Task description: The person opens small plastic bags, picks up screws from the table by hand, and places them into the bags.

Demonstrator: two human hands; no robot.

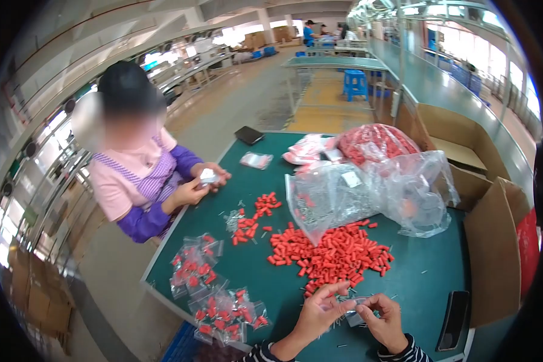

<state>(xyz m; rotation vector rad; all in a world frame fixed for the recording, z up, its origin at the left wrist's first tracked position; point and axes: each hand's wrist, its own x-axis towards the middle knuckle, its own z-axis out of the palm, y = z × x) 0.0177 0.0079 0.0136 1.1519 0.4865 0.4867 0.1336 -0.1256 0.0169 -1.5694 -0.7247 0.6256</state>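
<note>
Near the front edge of the green table, my left hand (324, 311) and my right hand (381, 320) hold a small clear plastic bag (357, 318) between them. Fingertips of both hands pinch its upper edge. Just beyond my hands lies a big heap of red plastic pieces (332, 250). A few thin metal pieces are scattered around the bag. Filled small bags with red pieces (226, 314) lie to the left of my left hand. Behind the heap rests a large clear bag of metal pieces (338, 193).
A co-worker (139, 163) at the table's left side holds a small bag. A smaller red pile (245, 229) lies nearby. Cardboard boxes (492, 259) line the right edge, beside a black phone (452, 321). A large bag of red pieces (377, 143) sits at the back.
</note>
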